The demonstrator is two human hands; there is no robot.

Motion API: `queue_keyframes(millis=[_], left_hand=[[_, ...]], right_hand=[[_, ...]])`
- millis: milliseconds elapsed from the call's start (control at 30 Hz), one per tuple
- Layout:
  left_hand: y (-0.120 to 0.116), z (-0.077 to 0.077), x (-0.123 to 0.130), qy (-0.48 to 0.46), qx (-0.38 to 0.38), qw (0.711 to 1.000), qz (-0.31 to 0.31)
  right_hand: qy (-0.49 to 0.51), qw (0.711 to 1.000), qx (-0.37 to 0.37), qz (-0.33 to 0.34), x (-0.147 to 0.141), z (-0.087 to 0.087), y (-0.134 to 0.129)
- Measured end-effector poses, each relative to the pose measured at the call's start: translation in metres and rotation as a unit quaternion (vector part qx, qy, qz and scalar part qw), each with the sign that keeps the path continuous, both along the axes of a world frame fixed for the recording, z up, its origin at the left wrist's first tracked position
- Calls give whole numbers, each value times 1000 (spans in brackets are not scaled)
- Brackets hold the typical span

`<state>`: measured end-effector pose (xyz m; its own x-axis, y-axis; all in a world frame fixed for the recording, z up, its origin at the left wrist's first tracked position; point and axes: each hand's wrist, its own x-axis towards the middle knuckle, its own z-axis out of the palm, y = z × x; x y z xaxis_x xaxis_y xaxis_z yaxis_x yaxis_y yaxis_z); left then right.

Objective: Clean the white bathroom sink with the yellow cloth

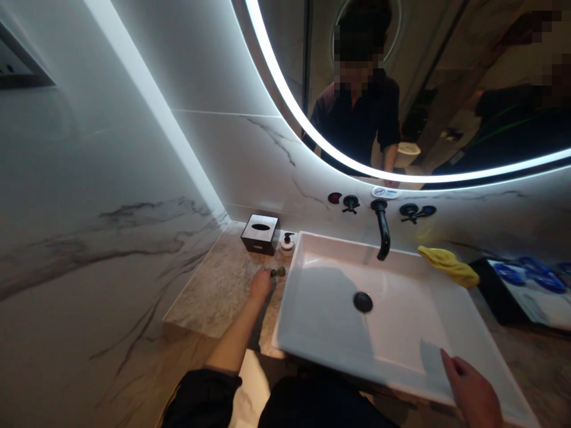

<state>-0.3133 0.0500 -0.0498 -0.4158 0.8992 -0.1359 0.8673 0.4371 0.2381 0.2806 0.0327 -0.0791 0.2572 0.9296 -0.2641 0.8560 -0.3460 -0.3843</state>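
On the stone counter left of the sink, my left hand (261, 282) reaches forward, its fingers closed together at a small dark green thing (273, 273). A second small round green thing (281, 271) lies just beyond the fingertips; their kind is too small to make out. Behind them stand a small white pump bottle (287, 245) with a black top and a tissue box (259, 241). My right hand (473, 385) hovers over the front right part of the white sink (330, 351), thumb raised and fingers curled, with nothing visible in it.
A black spout (382, 232) and two cross handles (351, 204) project from the wall below a lit mirror (428, 178). A yellow cloth (450, 266) drapes over the sink's back right rim. Beside it, a dark tray (495, 300) bears blue-marked items.
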Motion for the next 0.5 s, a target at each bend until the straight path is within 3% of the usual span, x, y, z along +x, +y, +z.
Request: queue_keyframes(millis=[200, 500], left_hand=[[22, 17, -4, 30, -32, 997, -56], [51, 29, -3, 70, -71, 989, -107]], right_hand=[[-2, 1000, 8, 6, -2, 2, -1], [12, 998, 65, 13, -6, 3, -5]])
